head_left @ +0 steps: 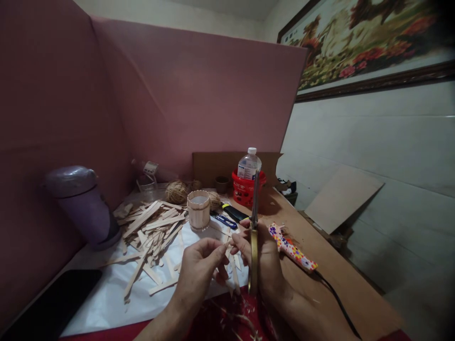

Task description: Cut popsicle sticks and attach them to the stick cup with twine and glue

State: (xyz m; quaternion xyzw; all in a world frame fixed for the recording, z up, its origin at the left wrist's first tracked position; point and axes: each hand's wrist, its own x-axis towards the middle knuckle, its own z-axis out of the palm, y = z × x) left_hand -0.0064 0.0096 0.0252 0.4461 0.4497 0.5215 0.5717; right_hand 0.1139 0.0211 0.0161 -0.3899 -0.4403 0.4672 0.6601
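My left hand (pixel 199 265) is closed in a pinch, its thumb and fingertips meeting those of my right hand (pixel 268 263). Whatever small piece lies between the fingertips is too small to make out. A pair of scissors (pixel 253 251) with gold handles hangs on my right hand, blades pointing up and away from me. Just beyond the hands, a small round cup made of wooden sticks (pixel 199 212) stands upright on a white sheet (pixel 103 296). Many loose wooden craft sticks (pixel 156 237) lie heaped to its left.
A floral-patterned glue gun (pixel 293 248) with a black cord lies at right. Behind are a red bucket (pixel 244 189), a plastic bottle (pixel 250 163), twine balls (pixel 177 192) and a blue cutter (pixel 226 220). A purple flask (pixel 83 208) and a black flat object (pixel 53 305) are at left.
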